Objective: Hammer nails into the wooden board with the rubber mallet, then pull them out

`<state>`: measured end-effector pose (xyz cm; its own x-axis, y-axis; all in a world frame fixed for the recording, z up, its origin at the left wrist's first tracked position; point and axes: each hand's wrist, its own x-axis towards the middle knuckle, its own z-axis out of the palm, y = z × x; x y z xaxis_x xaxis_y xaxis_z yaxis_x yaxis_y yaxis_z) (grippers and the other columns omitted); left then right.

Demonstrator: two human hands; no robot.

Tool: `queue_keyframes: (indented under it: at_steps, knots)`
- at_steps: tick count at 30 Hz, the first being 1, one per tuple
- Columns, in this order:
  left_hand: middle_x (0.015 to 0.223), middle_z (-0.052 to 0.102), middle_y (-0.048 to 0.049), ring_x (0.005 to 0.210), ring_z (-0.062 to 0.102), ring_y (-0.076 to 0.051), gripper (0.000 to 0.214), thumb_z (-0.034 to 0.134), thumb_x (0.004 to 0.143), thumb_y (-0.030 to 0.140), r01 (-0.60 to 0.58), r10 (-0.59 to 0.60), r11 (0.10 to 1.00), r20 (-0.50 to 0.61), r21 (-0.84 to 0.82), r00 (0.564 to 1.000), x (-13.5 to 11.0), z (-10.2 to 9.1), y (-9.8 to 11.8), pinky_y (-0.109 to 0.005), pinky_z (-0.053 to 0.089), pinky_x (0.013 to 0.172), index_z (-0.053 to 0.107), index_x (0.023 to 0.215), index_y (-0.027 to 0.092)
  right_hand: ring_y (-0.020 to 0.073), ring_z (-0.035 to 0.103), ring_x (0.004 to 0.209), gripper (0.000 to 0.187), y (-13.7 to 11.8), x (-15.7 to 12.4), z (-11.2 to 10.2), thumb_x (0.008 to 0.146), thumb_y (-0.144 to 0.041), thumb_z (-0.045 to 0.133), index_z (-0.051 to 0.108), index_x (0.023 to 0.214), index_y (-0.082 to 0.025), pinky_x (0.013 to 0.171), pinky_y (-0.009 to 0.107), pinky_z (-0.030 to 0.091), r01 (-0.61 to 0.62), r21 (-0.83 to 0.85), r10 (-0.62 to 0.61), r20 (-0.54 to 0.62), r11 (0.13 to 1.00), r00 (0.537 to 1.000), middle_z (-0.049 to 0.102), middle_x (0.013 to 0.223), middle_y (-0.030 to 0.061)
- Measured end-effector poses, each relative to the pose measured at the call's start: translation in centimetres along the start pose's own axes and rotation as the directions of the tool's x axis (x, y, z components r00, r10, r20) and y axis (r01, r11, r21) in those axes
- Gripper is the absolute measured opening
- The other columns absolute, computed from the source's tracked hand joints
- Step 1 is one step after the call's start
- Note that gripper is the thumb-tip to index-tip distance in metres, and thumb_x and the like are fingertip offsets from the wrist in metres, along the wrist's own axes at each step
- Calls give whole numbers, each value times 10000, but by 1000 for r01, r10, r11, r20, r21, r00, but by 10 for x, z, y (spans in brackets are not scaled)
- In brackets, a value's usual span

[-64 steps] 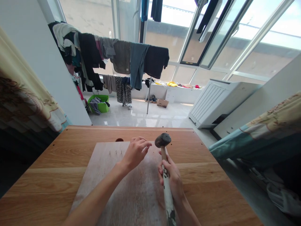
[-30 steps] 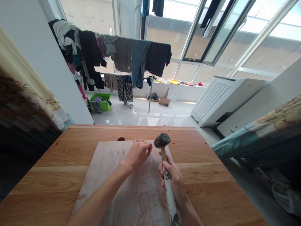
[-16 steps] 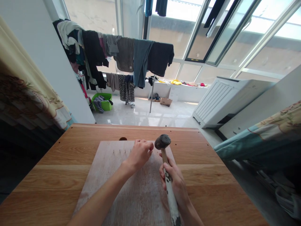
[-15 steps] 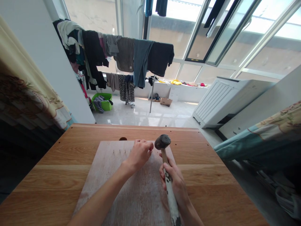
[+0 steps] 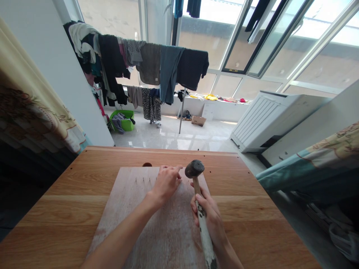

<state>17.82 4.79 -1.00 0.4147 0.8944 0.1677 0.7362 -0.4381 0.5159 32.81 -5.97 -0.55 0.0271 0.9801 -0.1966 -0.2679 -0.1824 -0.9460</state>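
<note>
My right hand (image 5: pixel 209 211) is closed round the worn, paint-chipped handle of a hammer (image 5: pixel 194 169). Its dark, rounded head is up, above the right part of a pale wooden board (image 5: pixel 123 220). My left hand (image 5: pixel 168 181) is over the far part of the board, just left of the hammer head. Its index finger points right while the other fingers curl in towards the thumb; whatever is between them is too small to make out. Several thin nails (image 5: pixel 143 179) stand upright in a row left of this hand, the row partly hidden behind it.
The board lies on a wooden table (image 5: pixel 64 209) with a round hole (image 5: pixel 147 164) near its far edge. Beyond are a drying rack with clothes (image 5: pixel 168 71), a green basket (image 5: pixel 127 121) and a white ribbed cabinet-like unit (image 5: pixel 258 119). Curtains (image 5: pixel 316 160) hang at both sides.
My left index finger has straightened out to the right from its curled position. The hammer and my right hand are almost unchanged.
</note>
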Motion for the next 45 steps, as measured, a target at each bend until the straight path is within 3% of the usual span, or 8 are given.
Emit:
queue_keyframes:
  at_steps: [4,10,21,36,41,45]
  knots:
    - [968,811,-18,1025,710,-247,465,715,848,145,28,-28,1000,16,-7,999,-1,0,1,-416,381,1000,606,1288,244,58,445,368,551,0,-1,0,952,-495,577,486,1417,-214,351,149,353,-3,-13,3,8,1000,1000,528,631,-84]
    - [958,808,-13,1026,713,-237,405,688,848,131,38,-37,999,15,-33,999,-1,-2,3,-401,395,996,640,1233,249,65,441,381,515,1,-4,2,928,-535,600,572,1316,-197,355,162,359,-4,-63,5,25,998,1000,530,622,-73]
    - [935,803,-11,973,721,-235,335,705,850,131,59,-58,997,16,-44,998,-2,-4,6,-383,419,944,658,1161,247,89,430,424,566,-7,-7,12,883,-582,624,594,1250,-153,382,199,394,-43,-168,42,-5,985,999,521,626,-59]
    - [910,795,-12,933,717,-226,258,666,856,119,67,-66,997,7,-43,998,-2,-4,6,-359,428,922,699,1075,252,96,436,419,624,-6,-9,15,887,-600,601,564,1307,-141,378,207,397,-25,-199,26,2,980,1000,510,617,-61]
    - [985,798,-16,1014,720,-239,394,676,869,136,55,-54,997,31,-47,998,-3,-4,5,-383,433,965,640,1242,257,87,441,417,584,-4,-9,13,900,-588,598,569,1301,-165,376,196,394,12,-154,-16,-25,988,1000,508,628,-66]
    - [1186,762,-74,1132,695,-265,551,760,846,203,30,-28,998,60,-46,998,-3,-4,2,-380,469,979,554,1356,235,72,441,391,551,-4,-7,10,912,-568,592,565,1296,-174,364,177,362,20,-120,-24,-33,993,999,509,619,-74]
